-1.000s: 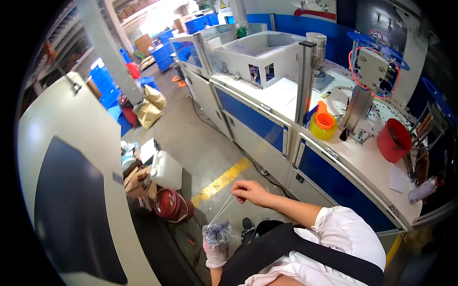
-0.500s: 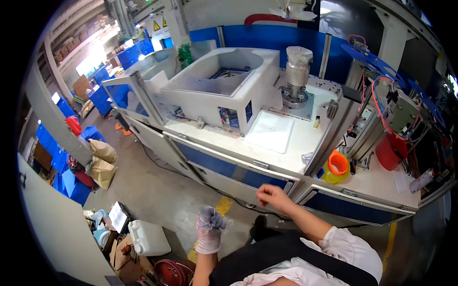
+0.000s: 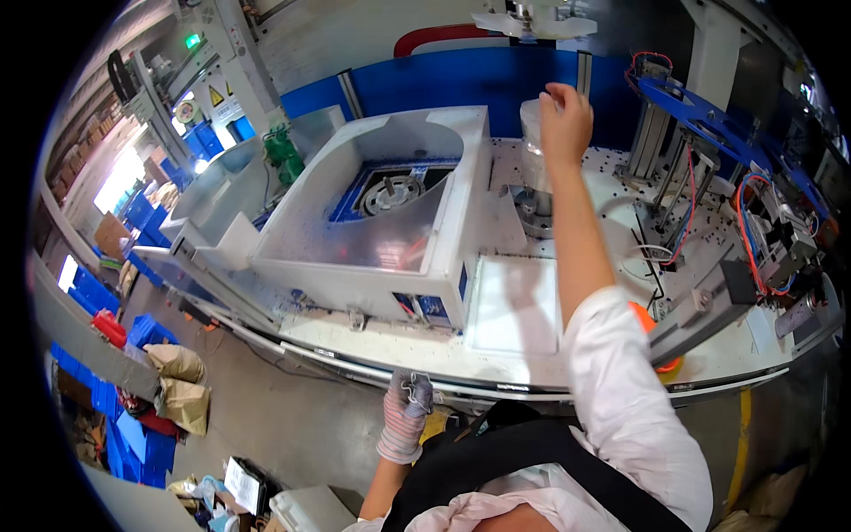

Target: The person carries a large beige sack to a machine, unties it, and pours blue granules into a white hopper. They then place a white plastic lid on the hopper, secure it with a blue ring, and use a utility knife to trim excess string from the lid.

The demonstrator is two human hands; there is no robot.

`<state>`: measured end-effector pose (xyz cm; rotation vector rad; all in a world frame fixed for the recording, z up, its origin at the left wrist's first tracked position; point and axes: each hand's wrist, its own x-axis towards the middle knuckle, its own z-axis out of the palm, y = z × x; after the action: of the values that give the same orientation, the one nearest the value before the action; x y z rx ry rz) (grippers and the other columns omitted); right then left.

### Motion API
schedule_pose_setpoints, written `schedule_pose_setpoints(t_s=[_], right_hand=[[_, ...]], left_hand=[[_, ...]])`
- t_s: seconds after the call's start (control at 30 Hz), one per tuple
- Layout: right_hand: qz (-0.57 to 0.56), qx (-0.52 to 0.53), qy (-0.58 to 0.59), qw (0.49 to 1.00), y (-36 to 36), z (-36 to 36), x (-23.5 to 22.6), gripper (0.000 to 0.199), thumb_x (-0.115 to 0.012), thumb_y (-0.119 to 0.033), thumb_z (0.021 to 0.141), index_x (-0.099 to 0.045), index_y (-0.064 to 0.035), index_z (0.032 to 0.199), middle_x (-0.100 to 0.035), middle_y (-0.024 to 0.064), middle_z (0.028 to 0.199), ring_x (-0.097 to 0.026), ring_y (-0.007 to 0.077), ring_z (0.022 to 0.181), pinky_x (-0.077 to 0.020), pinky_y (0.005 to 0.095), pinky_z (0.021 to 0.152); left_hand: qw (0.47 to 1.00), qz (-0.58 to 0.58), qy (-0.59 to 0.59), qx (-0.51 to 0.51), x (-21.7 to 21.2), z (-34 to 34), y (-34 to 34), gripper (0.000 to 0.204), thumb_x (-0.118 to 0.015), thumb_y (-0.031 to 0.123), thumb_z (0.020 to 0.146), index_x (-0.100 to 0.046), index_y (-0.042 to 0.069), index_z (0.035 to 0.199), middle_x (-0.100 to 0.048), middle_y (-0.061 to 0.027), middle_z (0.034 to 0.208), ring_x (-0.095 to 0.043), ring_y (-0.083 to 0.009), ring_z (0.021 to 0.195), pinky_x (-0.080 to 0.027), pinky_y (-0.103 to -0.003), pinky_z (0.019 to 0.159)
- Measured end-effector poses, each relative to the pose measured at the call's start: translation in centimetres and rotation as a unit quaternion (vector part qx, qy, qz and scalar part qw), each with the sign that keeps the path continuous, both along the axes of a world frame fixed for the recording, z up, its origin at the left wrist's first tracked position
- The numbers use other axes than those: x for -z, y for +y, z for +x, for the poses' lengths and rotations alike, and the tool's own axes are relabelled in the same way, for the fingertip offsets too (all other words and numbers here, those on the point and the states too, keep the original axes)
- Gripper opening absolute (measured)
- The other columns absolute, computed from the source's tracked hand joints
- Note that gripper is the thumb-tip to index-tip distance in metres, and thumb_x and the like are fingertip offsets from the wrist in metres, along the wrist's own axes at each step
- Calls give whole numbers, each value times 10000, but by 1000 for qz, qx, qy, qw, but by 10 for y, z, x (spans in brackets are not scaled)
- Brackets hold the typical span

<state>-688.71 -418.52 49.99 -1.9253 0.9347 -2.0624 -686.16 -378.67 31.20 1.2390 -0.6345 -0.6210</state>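
My bare right hand (image 3: pixel 567 129) is raised at the far side of the work surface, its fingers curled together. It overlaps the top of an upright metal cylinder (image 3: pixel 535 160), where clear plastic film (image 3: pixel 530 113) shows beside the fingers. Whether the hand touches the film or pinches something is hidden. Low near the front edge is my left hand (image 3: pixel 406 415) in a striped, grey-fingered knit glove, fingers folded in. Loose thread-like strands show at its fingertips; anything inside is hidden. A white flat tray (image 3: pixel 511 306) lies below my right forearm.
A large white open-topped housing (image 3: pixel 355 270) with a round metal fixture (image 3: pixel 390 195) inside stands left of the cylinder. To the right are a metal post (image 3: pixel 709 310), blue discs (image 3: pixel 691 111) and coloured tubes. Blue crates (image 3: pixel 133 443) and sacks (image 3: pixel 184 403) stand on the floor at left.
My right hand has gone from in front of the bench up and far to the cylinder's top. I have come nearer the bench. The left hand stays low, fingers still folded.
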Motion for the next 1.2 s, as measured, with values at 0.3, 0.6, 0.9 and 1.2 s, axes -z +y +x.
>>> schedule_pose_setpoints(t_s=[0.3,0.6,0.9,1.2], right_hand=[[142,49,490,859,-76,29,-34,156,-623,-252,793,-621,-100,827,-605,99,933,-578,284,927,-466,398,774],[21,287,354,890,-115,-22,-10,163,-509,-179,850,-532,-21,885,-582,192,936,-558,390,898,-445,476,741],[267,-30,92,959,-134,-65,84,215,-537,-142,809,-534,-59,1007,-610,79,1010,-581,217,915,-449,342,789],[-52,0,83,995,-45,-3,62,249,-659,-61,784,-573,-61,1018,-550,82,1188,-504,246,1116,-400,346,946]], left_hand=[[994,22,66,88,19,110,4,193,-625,208,870,-501,73,932,-505,7,728,-456,-67,610,-407,-226,554],[987,61,53,136,35,186,14,150,-598,172,871,-513,54,908,-522,8,706,-455,-64,621,-404,-221,573],[969,107,-21,222,51,209,-9,170,-606,185,857,-521,41,888,-570,-19,675,-501,-76,596,-437,-239,550],[981,112,-17,160,61,201,-15,175,-620,190,860,-506,59,863,-554,-13,649,-491,-76,546,-417,-237,491]])
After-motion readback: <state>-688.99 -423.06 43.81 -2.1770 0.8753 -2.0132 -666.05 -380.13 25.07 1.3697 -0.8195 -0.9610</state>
